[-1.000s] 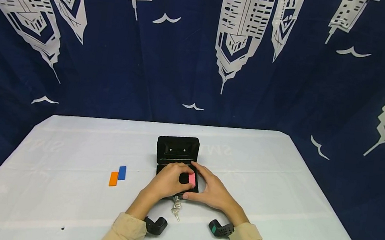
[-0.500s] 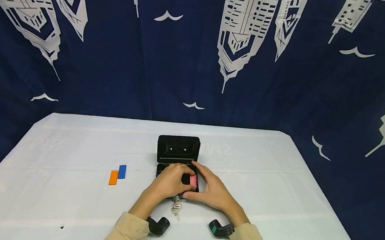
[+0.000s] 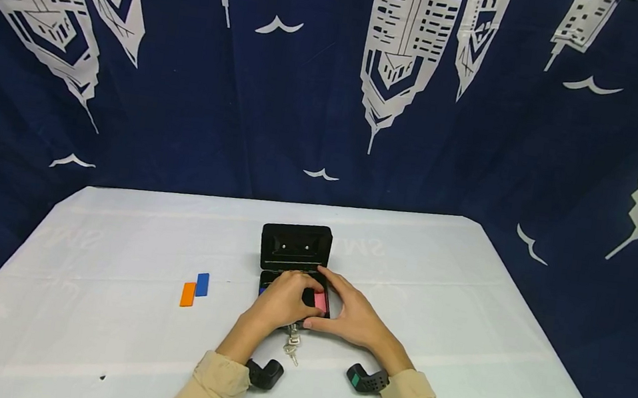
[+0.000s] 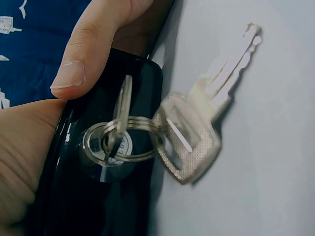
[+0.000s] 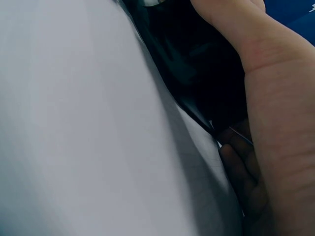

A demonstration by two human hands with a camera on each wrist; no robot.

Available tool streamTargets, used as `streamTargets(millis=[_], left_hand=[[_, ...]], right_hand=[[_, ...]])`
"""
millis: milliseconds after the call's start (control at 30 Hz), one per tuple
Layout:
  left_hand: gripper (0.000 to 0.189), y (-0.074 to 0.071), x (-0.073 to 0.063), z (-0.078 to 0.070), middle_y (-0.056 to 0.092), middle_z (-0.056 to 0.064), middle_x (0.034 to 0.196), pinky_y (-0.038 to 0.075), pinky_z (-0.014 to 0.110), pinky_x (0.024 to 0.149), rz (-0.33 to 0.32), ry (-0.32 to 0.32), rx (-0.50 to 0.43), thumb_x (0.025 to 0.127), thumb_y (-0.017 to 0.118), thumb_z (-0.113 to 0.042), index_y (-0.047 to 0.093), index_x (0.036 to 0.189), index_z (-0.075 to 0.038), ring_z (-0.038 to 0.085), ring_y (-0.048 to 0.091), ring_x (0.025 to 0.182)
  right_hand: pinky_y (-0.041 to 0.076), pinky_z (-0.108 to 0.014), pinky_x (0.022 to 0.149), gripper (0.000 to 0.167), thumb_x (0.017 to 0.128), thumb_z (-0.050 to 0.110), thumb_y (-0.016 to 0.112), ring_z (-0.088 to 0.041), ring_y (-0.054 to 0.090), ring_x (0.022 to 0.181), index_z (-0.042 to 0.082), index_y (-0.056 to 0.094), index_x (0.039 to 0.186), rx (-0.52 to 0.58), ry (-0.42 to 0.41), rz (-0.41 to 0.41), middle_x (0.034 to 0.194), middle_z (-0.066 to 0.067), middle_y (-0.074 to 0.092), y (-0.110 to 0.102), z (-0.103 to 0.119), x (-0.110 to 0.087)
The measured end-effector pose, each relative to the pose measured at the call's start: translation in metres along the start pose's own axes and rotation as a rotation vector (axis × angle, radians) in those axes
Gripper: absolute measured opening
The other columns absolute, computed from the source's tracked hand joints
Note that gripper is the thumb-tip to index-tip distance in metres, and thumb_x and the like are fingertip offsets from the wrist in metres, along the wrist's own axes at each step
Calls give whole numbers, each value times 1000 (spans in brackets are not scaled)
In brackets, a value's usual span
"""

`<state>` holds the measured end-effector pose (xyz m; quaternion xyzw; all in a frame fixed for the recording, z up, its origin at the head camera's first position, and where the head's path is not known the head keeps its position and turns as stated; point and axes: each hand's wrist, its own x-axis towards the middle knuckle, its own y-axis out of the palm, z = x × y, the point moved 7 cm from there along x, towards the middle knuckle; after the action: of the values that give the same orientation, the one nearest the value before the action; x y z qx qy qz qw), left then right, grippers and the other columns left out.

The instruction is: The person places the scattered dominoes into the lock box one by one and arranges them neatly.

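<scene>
An open black metal cash box stands mid-table, its lid raised at the back. In the head view my left hand reaches over the box and pinches a small pink block between thumb and fingers, inside at the right end. My right hand grips the box's right end, thumb on the front rim and a finger at the back corner. Keys on a ring hang from the front lock in the left wrist view. Something blue shows inside at the left; my left hand hides most of the interior.
To the left of the box, an orange block and a blue block lie side by side on the white table cover. A dark speck is near the front left. A navy printed curtain hangs behind the table.
My left hand has shifted slightly right with the pink block, closer to the box's right wall. My right hand keeps its place on the box.
</scene>
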<state>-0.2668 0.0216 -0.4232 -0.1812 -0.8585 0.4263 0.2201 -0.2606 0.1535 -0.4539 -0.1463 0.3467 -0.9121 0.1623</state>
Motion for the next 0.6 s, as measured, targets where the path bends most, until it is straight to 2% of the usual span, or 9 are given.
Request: streamTargets(millis=[600], left_hand=[[39, -1, -1, 0, 75, 13, 116, 52, 50, 105, 4, -5, -27, 80, 90, -18, 78, 113, -3, 34, 66, 119]], right_hand=[[35, -57, 120, 105, 76, 53, 89, -27, 39, 150, 25, 35, 162, 2, 10, 13, 162, -4, 41, 1, -1, 0]])
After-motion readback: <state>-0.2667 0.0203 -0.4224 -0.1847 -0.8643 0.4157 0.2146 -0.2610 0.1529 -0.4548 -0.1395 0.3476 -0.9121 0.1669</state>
